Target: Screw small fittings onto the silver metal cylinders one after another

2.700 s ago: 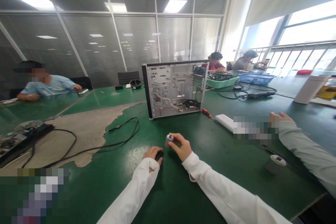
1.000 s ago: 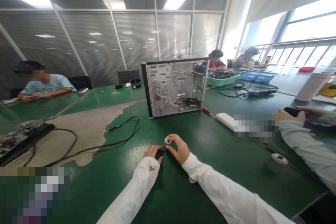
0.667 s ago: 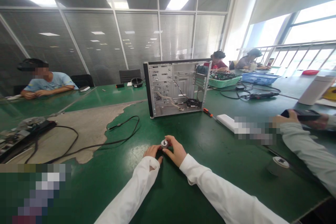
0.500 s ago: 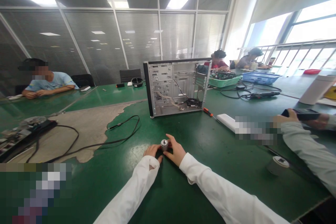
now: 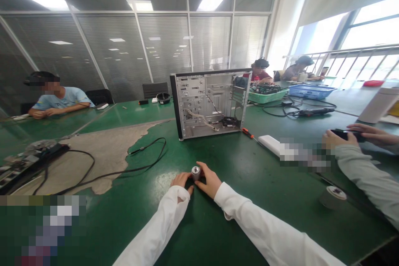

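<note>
A small silver cylinder (image 5: 195, 173) with a bright top and a dark mark in it stands upright on the green table. My left hand (image 5: 181, 182) is on its left side, with the fingertips against it and the thumb lower down. From the right, my right hand (image 5: 210, 179) curves around it, thumb in front and index finger behind. Beyond both hands stands an opened computer case (image 5: 212, 106), showing its metal inside, loose cables and a black fan. A screwdriver with an orange and black handle (image 5: 247, 133) lies by the case's lower right corner.
A similar grey cylinder (image 5: 333, 197) stands at the right, near another person's hands (image 5: 352, 136) on a dark object. A white bar (image 5: 269, 144) lies right of centre. Black cable (image 5: 146, 167) and electronic parts (image 5: 34, 156) lie left. Green (image 5: 268, 97) and blue baskets (image 5: 311, 91) are farther back.
My hands stay around the cylinder with hardly any movement. At the right, the other person's hands have shifted on the dark object, and the far hand shows more clearly.
</note>
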The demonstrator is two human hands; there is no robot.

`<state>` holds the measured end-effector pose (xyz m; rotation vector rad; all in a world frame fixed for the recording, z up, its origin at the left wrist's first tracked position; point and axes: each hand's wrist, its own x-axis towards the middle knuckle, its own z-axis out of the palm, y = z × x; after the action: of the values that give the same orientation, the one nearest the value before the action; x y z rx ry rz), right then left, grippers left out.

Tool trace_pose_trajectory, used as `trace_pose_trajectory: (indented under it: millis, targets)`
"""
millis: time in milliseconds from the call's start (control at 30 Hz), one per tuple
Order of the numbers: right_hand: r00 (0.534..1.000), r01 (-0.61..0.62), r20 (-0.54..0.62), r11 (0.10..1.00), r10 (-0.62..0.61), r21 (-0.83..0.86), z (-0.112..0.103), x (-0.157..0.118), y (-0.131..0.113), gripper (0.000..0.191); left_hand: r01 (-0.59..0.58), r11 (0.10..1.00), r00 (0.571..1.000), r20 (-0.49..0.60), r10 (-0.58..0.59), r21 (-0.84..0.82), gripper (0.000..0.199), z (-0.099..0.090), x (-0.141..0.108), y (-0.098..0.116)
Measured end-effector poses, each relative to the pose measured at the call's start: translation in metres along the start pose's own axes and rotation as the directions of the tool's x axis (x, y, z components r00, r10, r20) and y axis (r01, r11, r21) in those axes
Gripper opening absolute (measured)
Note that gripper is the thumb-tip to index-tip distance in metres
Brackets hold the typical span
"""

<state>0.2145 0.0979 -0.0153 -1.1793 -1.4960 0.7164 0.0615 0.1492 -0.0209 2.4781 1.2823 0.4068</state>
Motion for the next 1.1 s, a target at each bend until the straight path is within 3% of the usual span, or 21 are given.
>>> trace_pose_trajectory:
  millis: [300, 633, 833, 1100]
  targets:
    - [0.998, 0.058, 0.004, 0.995, -0.058, -0.083, -0.001, -0.002, -0.006, 0.058, 0.016, 1.000, 1.000, 0.004, -0.016, -0.001, 0.044, -0.001, -0.001, 0.002]
    - [0.988, 0.039, -0.148, 0.998, -0.032, 0.044, -0.001, 0.004, -0.023, 0.019, -0.002, 1.000, 1.000, -0.012, 0.002, -0.009, 0.043, 0.001, 0.000, 0.000]
    - [0.980, -0.016, -0.194, 0.990, 0.043, 0.139, 0.005, 0.011, -0.016, 0.014, 0.004, 0.999, 1.000, -0.030, -0.005, -0.040, 0.043, 0.004, 0.000, -0.003]
    - [0.974, 0.006, -0.223, 0.986, 0.033, 0.169, 0.001, 0.017, -0.021, 0.014, -0.014, 1.000, 1.000, -0.012, 0.014, -0.023, 0.044, 0.004, 0.001, -0.005]
